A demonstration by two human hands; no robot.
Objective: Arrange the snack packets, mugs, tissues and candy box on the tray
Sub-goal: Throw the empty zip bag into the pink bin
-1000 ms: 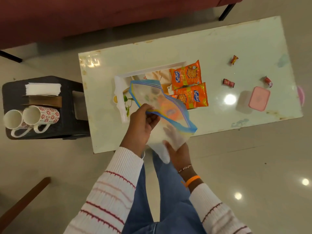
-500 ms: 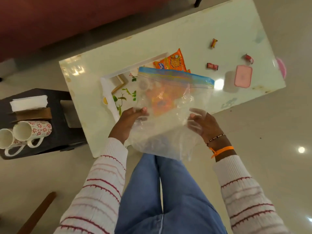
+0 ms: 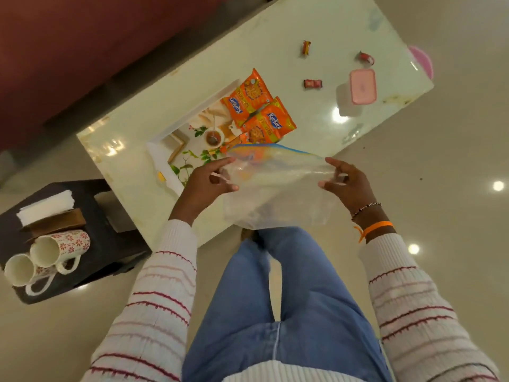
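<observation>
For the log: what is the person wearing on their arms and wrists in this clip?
Both arms are in white ribbed knit sleeves with thin dark red stripes, cuffs ending just short of the wrists. The left hand has nothing on its wrist. The right hand has two wrist items: a thin beaded bracelet and below it an orange band with a loose tail.

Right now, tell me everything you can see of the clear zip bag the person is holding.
The zip bag is clear, thin, crinkly plastic with a blue and yellow zip strip along its far edge. It looks empty; I see nothing inside. It is held nearly flat in the air over the near edge of the table, stretched between the left hand and the right hand, each pinching one side. Its far edge overlaps the view of the tray and the nearest snack packet; actual contact there cannot be told.
</observation>
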